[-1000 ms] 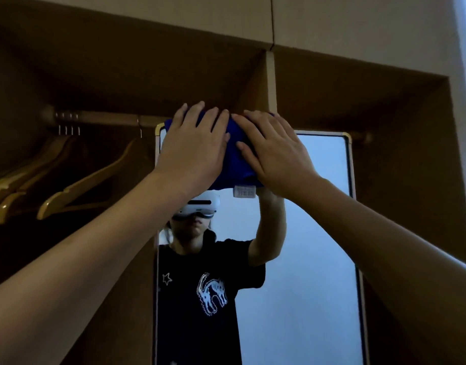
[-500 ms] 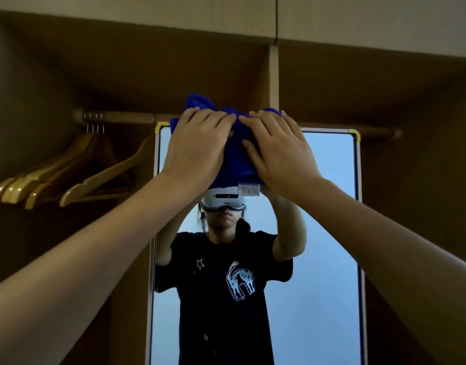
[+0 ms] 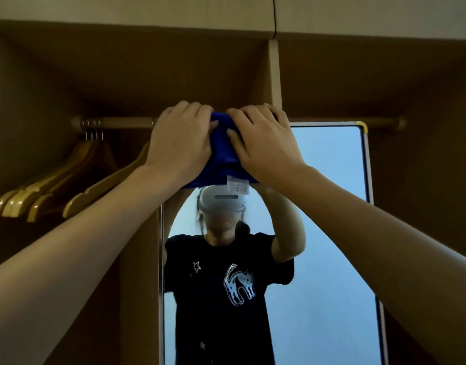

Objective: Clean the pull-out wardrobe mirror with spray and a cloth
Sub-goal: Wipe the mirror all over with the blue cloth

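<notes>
1. One blue cloth (image 3: 222,154) is pressed against the top edge of the one pull-out mirror (image 3: 329,206), at its upper left, just under the hanging rail (image 3: 121,122).
2. The left hand (image 3: 179,143) lies on the left side of the cloth and the right hand (image 3: 266,146) on its right. Both grips curl over the cloth's upper edge and the mirror's top frame, so each grip looks clamped on the cloth rather than flat and apart.
3. Two hands on one cloth likely gives firm, even pressure at a high reach, where a single arm would push weakly. Curling over the frame lets the cloth cover the rim as well as the glass.
4. A white label (image 3: 238,187) hangs from the cloth's lower edge, so the cloth is bunched, not spread.
5. The wooden hangers (image 3: 55,191) sit on the rail to the left, well apart from the mirror. I count about four, though they overlap.
6. No spray bottle is in view. Judging by this, wiping has started at the top, and the large lower glass remains to be done.
</notes>
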A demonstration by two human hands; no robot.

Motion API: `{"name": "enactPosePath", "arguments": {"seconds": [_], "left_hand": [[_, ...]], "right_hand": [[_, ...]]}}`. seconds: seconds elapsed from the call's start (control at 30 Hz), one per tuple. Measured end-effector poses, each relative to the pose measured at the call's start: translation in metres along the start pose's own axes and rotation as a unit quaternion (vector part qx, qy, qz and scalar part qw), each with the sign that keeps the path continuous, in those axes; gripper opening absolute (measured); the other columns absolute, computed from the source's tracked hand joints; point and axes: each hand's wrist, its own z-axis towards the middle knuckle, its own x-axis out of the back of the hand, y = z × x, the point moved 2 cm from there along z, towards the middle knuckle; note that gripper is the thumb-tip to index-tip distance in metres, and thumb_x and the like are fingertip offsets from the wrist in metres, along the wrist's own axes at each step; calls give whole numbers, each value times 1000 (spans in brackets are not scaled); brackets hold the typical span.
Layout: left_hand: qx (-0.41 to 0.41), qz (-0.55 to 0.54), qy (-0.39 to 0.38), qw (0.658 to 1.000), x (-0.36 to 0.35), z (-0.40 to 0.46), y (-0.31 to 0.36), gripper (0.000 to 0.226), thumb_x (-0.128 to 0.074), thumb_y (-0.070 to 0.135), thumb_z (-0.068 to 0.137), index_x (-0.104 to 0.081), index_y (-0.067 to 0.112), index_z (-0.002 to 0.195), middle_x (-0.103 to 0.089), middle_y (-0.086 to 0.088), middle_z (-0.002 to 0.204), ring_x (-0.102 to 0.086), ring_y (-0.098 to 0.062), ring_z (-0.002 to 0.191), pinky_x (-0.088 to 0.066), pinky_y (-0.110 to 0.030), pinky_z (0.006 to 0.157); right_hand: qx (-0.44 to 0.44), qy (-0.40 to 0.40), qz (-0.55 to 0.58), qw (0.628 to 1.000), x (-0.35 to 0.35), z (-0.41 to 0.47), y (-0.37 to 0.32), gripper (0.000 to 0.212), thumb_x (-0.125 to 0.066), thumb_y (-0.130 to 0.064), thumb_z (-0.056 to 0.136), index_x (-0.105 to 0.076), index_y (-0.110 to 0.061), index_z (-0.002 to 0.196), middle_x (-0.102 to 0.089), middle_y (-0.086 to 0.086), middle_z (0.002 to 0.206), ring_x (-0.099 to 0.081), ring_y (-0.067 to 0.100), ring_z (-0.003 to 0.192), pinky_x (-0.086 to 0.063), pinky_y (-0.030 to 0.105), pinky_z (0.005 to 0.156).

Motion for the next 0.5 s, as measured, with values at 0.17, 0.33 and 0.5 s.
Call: {"name": "enactPosePath", "arguments": {"seconds": [0.17, 0.33, 0.5], "left_hand": [[-27, -22, 49, 998, 0, 1, 17, 28, -41, 17, 99, -62, 1, 109, -66, -16, 101, -59, -34, 93, -44, -43, 79], [-39, -25, 93, 995, -6, 3, 32, 25, -44, 14, 97, -63, 0, 105, -68, -17, 96, -61, -35, 88, -46, -42, 75], [-62, -31, 122, 990, -4, 3, 43, 25, -45, 15, 98, -64, 0, 104, -69, -16, 97, -63, -34, 89, -48, -41, 77]], "right_hand": [[4, 67, -14, 998, 3, -12, 12, 37, -38, -30, 99, -60, -13, 122, -66, 7, 117, -59, 28, 111, -36, 43, 104], [21, 96, -4, 995, 8, -19, 25, 38, -37, -26, 98, -62, -10, 120, -67, 8, 118, -60, 28, 113, -37, 45, 107], [39, 143, 11, 989, 9, -26, 35, 29, -49, -19, 95, -64, -7, 118, -68, 8, 114, -62, 28, 110, -41, 45, 106]]}}
